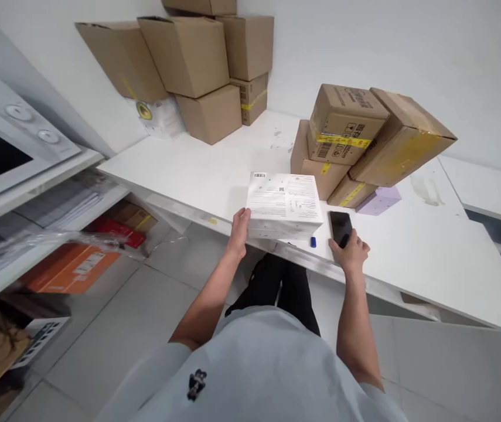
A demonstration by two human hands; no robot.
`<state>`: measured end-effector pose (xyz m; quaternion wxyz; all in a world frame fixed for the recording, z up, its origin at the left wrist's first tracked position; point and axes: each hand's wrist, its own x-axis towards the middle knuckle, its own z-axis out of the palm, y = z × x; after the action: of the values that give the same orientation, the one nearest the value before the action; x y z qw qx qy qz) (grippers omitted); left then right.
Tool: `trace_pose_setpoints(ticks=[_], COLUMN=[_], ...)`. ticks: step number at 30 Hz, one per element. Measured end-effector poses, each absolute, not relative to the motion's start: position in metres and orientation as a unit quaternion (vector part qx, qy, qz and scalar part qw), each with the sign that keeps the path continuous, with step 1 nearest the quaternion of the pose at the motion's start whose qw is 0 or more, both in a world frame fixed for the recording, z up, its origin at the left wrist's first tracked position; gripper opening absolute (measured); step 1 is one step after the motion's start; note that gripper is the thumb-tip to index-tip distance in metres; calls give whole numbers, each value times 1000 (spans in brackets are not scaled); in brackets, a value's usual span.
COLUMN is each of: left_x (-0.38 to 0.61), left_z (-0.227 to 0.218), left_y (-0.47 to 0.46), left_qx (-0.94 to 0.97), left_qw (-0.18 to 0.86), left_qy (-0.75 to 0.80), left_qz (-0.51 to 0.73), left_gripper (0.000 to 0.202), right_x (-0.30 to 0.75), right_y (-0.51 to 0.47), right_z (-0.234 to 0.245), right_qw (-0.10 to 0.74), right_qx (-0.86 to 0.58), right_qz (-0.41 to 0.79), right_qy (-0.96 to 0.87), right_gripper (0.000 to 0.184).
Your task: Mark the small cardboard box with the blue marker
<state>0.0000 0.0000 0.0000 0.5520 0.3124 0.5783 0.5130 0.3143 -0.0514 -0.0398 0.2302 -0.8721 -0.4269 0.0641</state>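
A flat white box with printed text and a barcode on top lies near the front edge of the white table. My left hand grips the box's left near corner, fingers curled against its side. My right hand rests on the table and holds a black phone, screen dark, just right of the box. A small blue object lies between the box and the phone.
Brown cardboard boxes with yellow tape are stacked behind the white box, with a lilac box beneath. More cartons are piled against the back wall. Shelves at left hold a white appliance, papers, and red and orange packages.
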Motion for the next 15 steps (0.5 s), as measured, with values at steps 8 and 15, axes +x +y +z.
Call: trace_pose_setpoints(ticks=[8, 15], left_x=[-4, -16], left_z=[-7, -4], left_y=[-4, -9], left_qx=[288, 253], left_qw=[637, 626], left_qy=[556, 512], left_qz=[449, 531], left_gripper=[83, 71], right_x=[275, 230], right_y=[-47, -39], right_z=[-6, 15], right_qw=[494, 526], right_qx=[-711, -617], right_qz=[173, 337], right_qy=[-470, -478], right_gripper=[67, 67])
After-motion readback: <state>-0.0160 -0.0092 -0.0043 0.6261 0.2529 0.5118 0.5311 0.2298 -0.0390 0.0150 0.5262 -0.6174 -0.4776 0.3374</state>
